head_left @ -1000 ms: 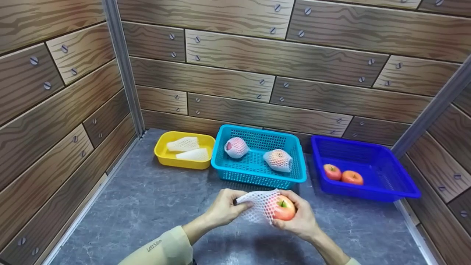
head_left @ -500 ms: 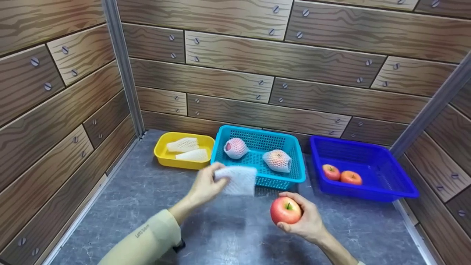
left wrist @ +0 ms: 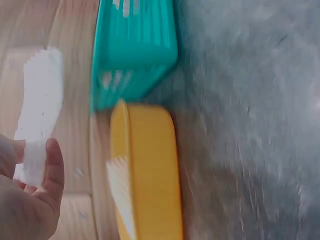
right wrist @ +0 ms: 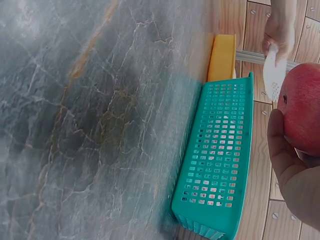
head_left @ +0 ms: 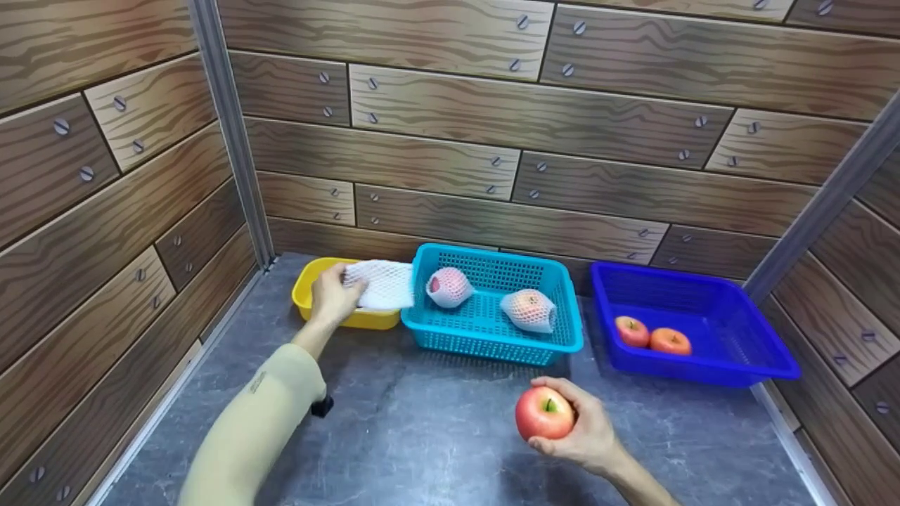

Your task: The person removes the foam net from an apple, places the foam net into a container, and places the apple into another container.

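Observation:
My left hand [head_left: 333,294] pinches a white foam fruit net [head_left: 383,284] by one end, held over the yellow tray [head_left: 304,282]. In the left wrist view the foam net [left wrist: 42,95] hangs between thumb and fingers, above the tray's rim. Another net [left wrist: 120,192] lies inside that tray. My right hand [head_left: 587,430] grips a bare red apple [head_left: 544,413] above the table, in front of the baskets. The right wrist view shows the apple [right wrist: 306,107] against the fingers, its far side cut off by the frame.
A turquoise basket [head_left: 485,343] in the middle holds two apples in foam nets, a left one [head_left: 448,287] and a right one [head_left: 529,310]. The blue basket [head_left: 710,371] at right contains two bare apples [head_left: 670,341]. Wood-patterned walls [head_left: 436,161] enclose the grey table [head_left: 436,436].
The foam net came off the apple, and my left hand carried it left and away to over the yellow tray. My right hand has kept the apple in nearly the same place.

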Available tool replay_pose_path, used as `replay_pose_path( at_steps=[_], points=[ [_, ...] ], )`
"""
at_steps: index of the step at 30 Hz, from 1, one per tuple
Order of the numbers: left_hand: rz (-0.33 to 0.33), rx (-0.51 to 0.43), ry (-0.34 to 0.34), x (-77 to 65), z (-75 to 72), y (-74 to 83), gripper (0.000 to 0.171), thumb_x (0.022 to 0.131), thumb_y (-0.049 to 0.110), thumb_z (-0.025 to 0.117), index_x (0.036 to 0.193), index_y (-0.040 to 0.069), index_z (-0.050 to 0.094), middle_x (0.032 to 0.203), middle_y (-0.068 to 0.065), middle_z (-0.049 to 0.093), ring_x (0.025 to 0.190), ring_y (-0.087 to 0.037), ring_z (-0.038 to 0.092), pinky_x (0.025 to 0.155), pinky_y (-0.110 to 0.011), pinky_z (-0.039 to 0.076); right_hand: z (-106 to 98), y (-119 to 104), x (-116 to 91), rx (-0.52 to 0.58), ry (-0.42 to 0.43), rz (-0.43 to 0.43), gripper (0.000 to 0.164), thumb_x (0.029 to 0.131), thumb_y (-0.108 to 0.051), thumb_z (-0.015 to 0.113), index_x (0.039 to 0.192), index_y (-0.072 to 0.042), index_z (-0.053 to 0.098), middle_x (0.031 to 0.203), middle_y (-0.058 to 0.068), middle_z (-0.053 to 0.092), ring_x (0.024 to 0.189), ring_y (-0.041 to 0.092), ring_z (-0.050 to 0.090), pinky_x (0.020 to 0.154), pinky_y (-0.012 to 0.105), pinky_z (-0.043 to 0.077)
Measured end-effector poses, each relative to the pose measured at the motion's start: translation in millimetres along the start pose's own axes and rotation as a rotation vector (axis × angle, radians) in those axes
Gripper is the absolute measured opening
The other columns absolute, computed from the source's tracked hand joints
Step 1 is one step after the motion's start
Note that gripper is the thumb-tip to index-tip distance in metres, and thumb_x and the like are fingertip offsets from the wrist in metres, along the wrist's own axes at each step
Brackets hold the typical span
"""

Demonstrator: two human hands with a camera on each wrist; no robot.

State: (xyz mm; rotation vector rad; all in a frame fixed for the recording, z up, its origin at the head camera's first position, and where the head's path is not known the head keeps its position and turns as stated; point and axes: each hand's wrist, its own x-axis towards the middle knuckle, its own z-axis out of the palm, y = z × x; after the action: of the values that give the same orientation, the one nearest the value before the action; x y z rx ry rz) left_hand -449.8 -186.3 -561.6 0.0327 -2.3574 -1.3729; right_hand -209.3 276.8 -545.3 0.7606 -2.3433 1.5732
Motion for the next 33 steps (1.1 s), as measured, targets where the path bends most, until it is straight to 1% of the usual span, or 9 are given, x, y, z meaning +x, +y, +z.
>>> replay_pose_path(
  at_steps=[1, 3, 6, 10, 14, 16, 22, 26, 33],
  points=[
    [-0.042, 0.036, 0.000, 12.3, 3.7, -14.6, 0.039, 0.093, 0.033, 0.086, 0.125, 0.011, 0.081, 0.120, -0.010, 0.085, 0.112, -0.029, 0.076, 0.100, -0.042, 0.060, 0.4, 0.2, 0.2, 0.002, -0.003, -0.001, 0.075, 0.070, -0.008, 0.100, 0.139, -0.006, 0.072, 0.122, 0.011, 0.080, 0.105, 0.006, 0.076, 0.087, 0.026, 0.064],
    [-0.136, 0.119, -0.032, 26.2, 2.1, -21.2, 0.046, 0.093, 0.030, 0.083, 0.134, 0.008, 0.078, 0.131, -0.015, 0.082, 0.122, -0.035, 0.075, 0.110, -0.049, 0.058, 1.2, 0.4, 0.9, 0.010, -0.011, -0.005, 0.074, 0.071, -0.007, 0.100, 0.139, -0.006, 0.072, 0.123, 0.011, 0.080, 0.105, 0.007, 0.076, 0.087, 0.027, 0.064],
    [-0.202, 0.184, -0.054, 39.6, 5.7, -30.9, 0.048, 0.095, 0.025, 0.077, 0.138, 0.004, 0.076, 0.136, -0.018, 0.080, 0.128, -0.037, 0.072, 0.115, -0.051, 0.056, 0.1, 1.3, -1.8, 0.001, -0.012, -0.003, 0.073, 0.071, -0.008, 0.100, 0.139, -0.008, 0.072, 0.123, 0.012, 0.080, 0.105, 0.007, 0.076, 0.087, 0.027, 0.064],
    [-0.307, 0.218, -0.094, 33.8, -4.9, -8.5, 0.051, 0.096, 0.017, 0.072, 0.144, -0.003, 0.070, 0.144, -0.025, 0.074, 0.136, -0.042, 0.068, 0.121, -0.052, 0.052, -2.1, 2.1, -4.8, -0.015, -0.010, 0.000, 0.073, 0.071, -0.010, 0.100, 0.139, -0.010, 0.073, 0.122, 0.012, 0.080, 0.105, 0.006, 0.076, 0.087, 0.026, 0.064],
    [-0.402, 0.286, -0.154, 17.3, -16.0, 17.8, 0.054, 0.101, 0.014, 0.069, 0.152, 0.000, 0.065, 0.153, -0.024, 0.069, 0.144, -0.041, 0.064, 0.125, -0.052, 0.050, -4.7, 2.4, -7.4, -0.044, -0.009, -0.012, 0.073, 0.070, -0.012, 0.100, 0.138, -0.011, 0.073, 0.120, 0.012, 0.081, 0.104, 0.005, 0.076, 0.086, 0.026, 0.065],
    [-0.384, 0.355, -0.204, 12.0, -18.0, 23.7, 0.052, 0.102, 0.012, 0.066, 0.153, 0.000, 0.064, 0.153, -0.025, 0.068, 0.144, -0.042, 0.064, 0.125, -0.054, 0.050, -6.2, 2.7, -8.7, -0.061, -0.007, -0.022, 0.074, 0.069, -0.013, 0.100, 0.138, -0.010, 0.074, 0.119, 0.013, 0.081, 0.104, 0.005, 0.075, 0.085, 0.026, 0.065],
    [-0.229, 0.520, -0.304, 10.4, -13.9, 22.7, 0.043, 0.102, 0.004, 0.063, 0.144, -0.002, 0.070, 0.142, -0.028, 0.073, 0.134, -0.046, 0.069, 0.118, -0.057, 0.055, -8.4, 3.8, -11.0, -0.071, 0.012, -0.014, 0.076, 0.066, -0.011, 0.102, 0.136, -0.004, 0.074, 0.120, 0.013, 0.080, 0.105, 0.004, 0.075, 0.088, 0.023, 0.063],
    [-0.230, 0.570, -0.310, 12.7, -8.8, 17.6, 0.036, 0.106, 0.003, 0.062, 0.140, -0.003, 0.071, 0.137, -0.028, 0.074, 0.127, -0.045, 0.072, 0.112, -0.056, 0.059, -7.4, 5.3, -12.8, -0.085, 0.013, -0.028, 0.077, 0.065, -0.013, 0.102, 0.136, -0.002, 0.074, 0.121, 0.013, 0.081, 0.106, 0.004, 0.075, 0.090, 0.021, 0.063],
    [-0.254, 0.609, -0.249, 12.2, -3.9, 12.8, 0.032, 0.109, 0.002, 0.054, 0.132, -0.007, 0.075, 0.131, -0.032, 0.076, 0.122, -0.049, 0.075, 0.106, -0.060, 0.062, -4.8, 6.3, -14.1, -0.068, -0.004, -0.035, 0.076, 0.067, -0.016, 0.102, 0.137, -0.005, 0.073, 0.120, 0.012, 0.081, 0.105, 0.004, 0.075, 0.087, 0.024, 0.064]
  ],
)
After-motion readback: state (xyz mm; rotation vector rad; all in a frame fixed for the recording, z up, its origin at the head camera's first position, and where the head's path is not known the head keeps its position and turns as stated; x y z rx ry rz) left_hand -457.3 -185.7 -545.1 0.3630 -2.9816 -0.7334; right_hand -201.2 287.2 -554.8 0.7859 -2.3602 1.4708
